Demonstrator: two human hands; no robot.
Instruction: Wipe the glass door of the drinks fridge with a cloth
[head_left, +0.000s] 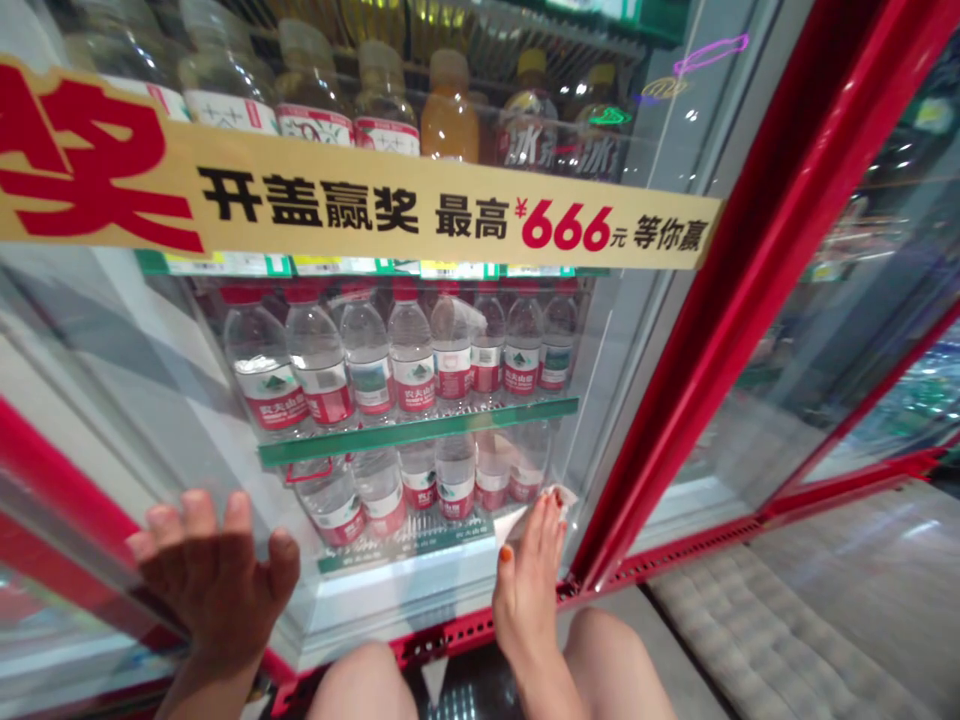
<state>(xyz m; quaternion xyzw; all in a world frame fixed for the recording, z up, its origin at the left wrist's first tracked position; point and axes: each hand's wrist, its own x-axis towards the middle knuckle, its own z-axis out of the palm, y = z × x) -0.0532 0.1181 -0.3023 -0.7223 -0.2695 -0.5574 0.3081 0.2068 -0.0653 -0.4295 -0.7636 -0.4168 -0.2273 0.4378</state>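
Observation:
My left hand [214, 575] lies flat against the glass door of a drinks fridge [187, 430], fingers spread and holding nothing. My right hand [529, 590], with orange-painted nails, presses a white cloth or tissue [520, 523] to the lower glass. Behind the glass, rows of bottled water with red labels [367, 360] stand on a green-edged shelf [416, 433]. More of the same bottles [382, 490] fill the shelf below, close behind my right hand.
A yellow banner with red and black Chinese text [360, 190] crosses the door, with other drinks above it. A red door frame [750, 300] runs to the right. My bare knees [364, 690] are at the bottom, and a grey padded mat [780, 640] lies on the floor.

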